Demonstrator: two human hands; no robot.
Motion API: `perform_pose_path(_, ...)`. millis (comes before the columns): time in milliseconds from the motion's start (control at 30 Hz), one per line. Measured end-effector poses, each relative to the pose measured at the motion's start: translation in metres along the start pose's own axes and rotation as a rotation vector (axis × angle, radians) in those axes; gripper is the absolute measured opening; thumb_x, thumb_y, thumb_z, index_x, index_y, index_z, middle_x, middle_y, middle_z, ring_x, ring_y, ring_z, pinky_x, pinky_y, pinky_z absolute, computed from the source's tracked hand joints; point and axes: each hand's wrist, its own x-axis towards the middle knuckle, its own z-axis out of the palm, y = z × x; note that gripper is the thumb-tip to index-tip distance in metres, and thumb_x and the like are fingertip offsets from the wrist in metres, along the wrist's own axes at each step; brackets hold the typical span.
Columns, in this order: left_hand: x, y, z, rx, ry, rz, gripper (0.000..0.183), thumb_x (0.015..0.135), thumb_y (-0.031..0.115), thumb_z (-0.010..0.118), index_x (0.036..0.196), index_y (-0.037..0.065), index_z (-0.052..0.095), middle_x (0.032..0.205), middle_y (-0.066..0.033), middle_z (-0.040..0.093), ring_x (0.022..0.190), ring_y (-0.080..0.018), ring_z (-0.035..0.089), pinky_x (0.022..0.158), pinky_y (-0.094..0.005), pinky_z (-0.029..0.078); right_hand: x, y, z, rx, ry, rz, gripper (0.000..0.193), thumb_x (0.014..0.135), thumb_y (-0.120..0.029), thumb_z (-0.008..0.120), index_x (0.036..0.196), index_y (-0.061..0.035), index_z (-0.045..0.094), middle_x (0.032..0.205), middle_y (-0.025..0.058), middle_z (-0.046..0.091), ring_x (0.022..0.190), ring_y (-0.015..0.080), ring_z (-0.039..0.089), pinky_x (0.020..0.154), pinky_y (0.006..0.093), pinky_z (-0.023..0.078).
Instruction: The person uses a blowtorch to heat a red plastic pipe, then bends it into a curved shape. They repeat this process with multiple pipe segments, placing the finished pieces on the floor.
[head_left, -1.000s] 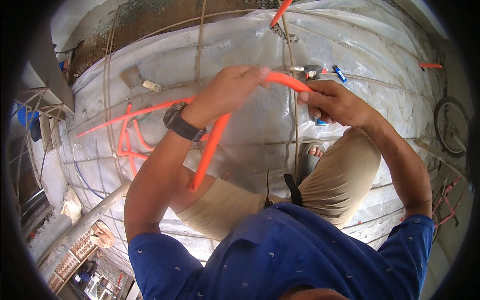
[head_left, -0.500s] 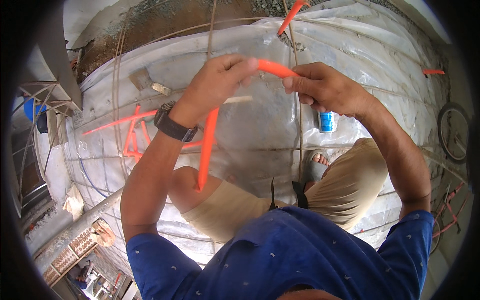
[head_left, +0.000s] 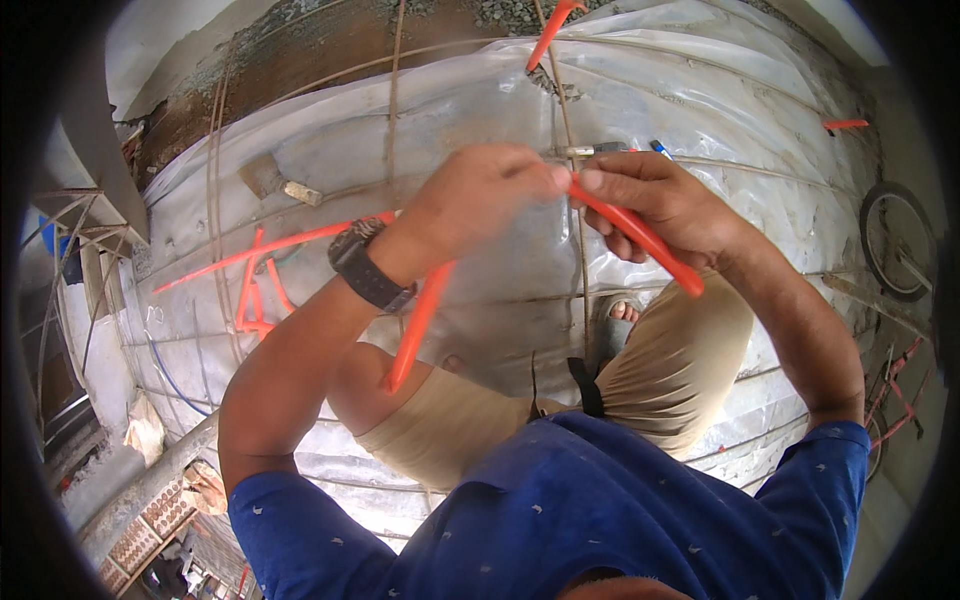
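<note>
An orange plastic tube [head_left: 650, 240] runs between my two raised hands. My right hand [head_left: 665, 195] is closed round it, thumb on top, and one end sticks out below toward my right knee. My left hand [head_left: 480, 200], blurred by motion, has its fingers pinched near the tube beside the right thumb. Below the left wrist a straight orange length [head_left: 415, 330] slants down to my left knee; its join with the rest is hidden by that hand.
Clear plastic sheeting [head_left: 480, 110] with rebar rods over it covers the ground. Orange tube pieces [head_left: 262, 285] lie at left; another orange tube [head_left: 550, 38] stands up at the far side. A dark-headed tool [head_left: 605, 149] lies beyond my hands. A bicycle wheel [head_left: 897, 240] is at right.
My hands have come together and the right one has lowered slightly. The tube's end now projects past my right hand. The blue-and-white can has gone out of sight.
</note>
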Motion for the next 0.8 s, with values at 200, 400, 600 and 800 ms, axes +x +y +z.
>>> perform_pose_path(200, -0.007, -0.005, 0.005, -0.089, 0.027, -0.169, 0.042, 0.111, 0.042, 0.066, 0.11, 0.002, 0.079, 0.087, 0.0006, 0.066, 0.079, -0.0085, 0.057, 0.069, -0.0277, 0.047, 0.006, 0.01, 0.006, -0.243, 0.065, -0.205, 0.037, 0.115, -0.04, 0.062, 0.105, -0.0047, 0.071, 0.082, 0.0011, 0.065, 0.07, 0.0097, 0.065, 0.059, 0.0271, 0.052)
perform_pose_path(400, -0.014, -0.013, 0.002, -0.014, 0.037, -0.06, 0.039, 0.112, 0.039, 0.067, 0.11, 0.002, 0.079, 0.089, 0.0027, 0.064, 0.079, -0.006, 0.053, 0.07, -0.0253, 0.044, 0.007, 0.018, 0.013, -0.444, 0.104, -0.325, 0.041, 0.118, -0.039, 0.056, 0.099, -0.0045, 0.067, 0.073, -0.0032, 0.052, 0.063, 0.0068, 0.046, 0.056, 0.0284, 0.039)
perform_pose_path(600, -0.019, -0.01, 0.006, -0.051, 0.12, 0.007, 0.039, 0.109, 0.036, 0.07, 0.107, -0.002, 0.079, 0.085, -0.0008, 0.065, 0.082, -0.0094, 0.057, 0.074, -0.0301, 0.047, 0.009, 0.025, 0.016, -0.427, 0.156, -0.39, 0.04, 0.117, -0.039, 0.058, 0.098, -0.0047, 0.067, 0.071, -0.0049, 0.049, 0.062, 0.0056, 0.043, 0.054, 0.0285, 0.035)
perform_pose_path(800, -0.015, -0.016, 0.008, -0.014, 0.14, -0.021, 0.044, 0.108, 0.039, 0.069, 0.105, -0.003, 0.08, 0.082, -0.0019, 0.066, 0.08, -0.0113, 0.059, 0.073, -0.0318, 0.049, 0.013, 0.022, 0.019, -0.4, 0.212, -0.341, 0.043, 0.116, -0.042, 0.061, 0.1, -0.0033, 0.069, 0.071, -0.0033, 0.052, 0.062, 0.0062, 0.045, 0.054, 0.0278, 0.037)
